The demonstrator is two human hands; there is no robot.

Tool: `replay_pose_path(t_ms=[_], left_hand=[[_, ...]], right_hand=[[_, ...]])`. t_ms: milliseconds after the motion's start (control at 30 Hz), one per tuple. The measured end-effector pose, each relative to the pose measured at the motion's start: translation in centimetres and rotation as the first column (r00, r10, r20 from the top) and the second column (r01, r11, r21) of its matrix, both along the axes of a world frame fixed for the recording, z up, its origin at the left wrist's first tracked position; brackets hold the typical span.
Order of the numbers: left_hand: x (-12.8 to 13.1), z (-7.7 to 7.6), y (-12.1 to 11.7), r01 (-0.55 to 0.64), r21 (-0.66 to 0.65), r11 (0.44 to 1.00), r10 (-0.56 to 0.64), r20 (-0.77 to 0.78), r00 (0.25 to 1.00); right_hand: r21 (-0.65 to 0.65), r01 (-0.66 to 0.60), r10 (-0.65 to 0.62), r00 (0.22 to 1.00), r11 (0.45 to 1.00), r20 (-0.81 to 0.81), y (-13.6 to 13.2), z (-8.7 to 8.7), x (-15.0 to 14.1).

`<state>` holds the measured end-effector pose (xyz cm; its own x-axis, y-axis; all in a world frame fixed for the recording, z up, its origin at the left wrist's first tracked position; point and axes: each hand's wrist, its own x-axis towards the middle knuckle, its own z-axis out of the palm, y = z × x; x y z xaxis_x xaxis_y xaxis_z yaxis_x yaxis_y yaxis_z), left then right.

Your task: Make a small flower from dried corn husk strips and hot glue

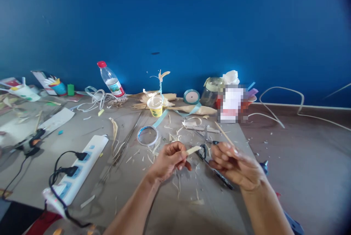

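Note:
Between the thumb and fingers of my left hand (174, 156) is a pale strip of dried husk (194, 150), its free end pointing right. My right hand (236, 163) is raised to the right of the strip, apart from it, with its fingers curled in a pinch. Anything between those fingertips is too small or blurred to make out. Black-handled scissors (203, 152) lie on the table between and behind my hands. A thin wooden stick (223, 131) shows just beyond my right hand, and I cannot tell whether it touches. Husk scraps (179, 183) are scattered under both hands.
A white power strip (82, 169) with black plugs lies at left. Behind are a ribbon ring (147, 135), a yellow-and-white cup (155, 107), a red-capped bottle (111, 81) and a glass jar (212, 90). Another person's blurred hand (3, 138) shows at the left edge, near a dark tool (31, 142).

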<state>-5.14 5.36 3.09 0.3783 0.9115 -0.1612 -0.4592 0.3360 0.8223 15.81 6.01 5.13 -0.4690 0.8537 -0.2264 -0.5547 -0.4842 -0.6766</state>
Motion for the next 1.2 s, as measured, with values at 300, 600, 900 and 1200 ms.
replay_pose_path(t_ms=[300,600,900,1200], left_hand=[[1.0,-0.6,0.0,-0.144,0.017,0.989,0.145,-0.118,0.982],[1.4,-1.2,0.0,-0.138,0.083,0.987,0.152,-0.206,0.967],[0.4,-1.3,0.4,-0.288,0.176,0.941,0.330,-0.303,0.894],[-1.2,-1.1,1.3,-0.415,0.379,0.827,0.562,-0.573,0.596]], right_hand=[[0.038,0.082,-0.088,0.975,0.996,0.203,-0.6,-0.9,-5.0],[0.130,0.179,-0.208,0.941,0.975,0.265,-0.8,-1.0,-5.8],[0.289,0.196,-0.318,0.822,0.937,0.473,-0.2,-0.4,-3.8],[0.477,-0.416,-0.374,0.307,0.774,0.875,-1.0,-1.3,-4.3]])
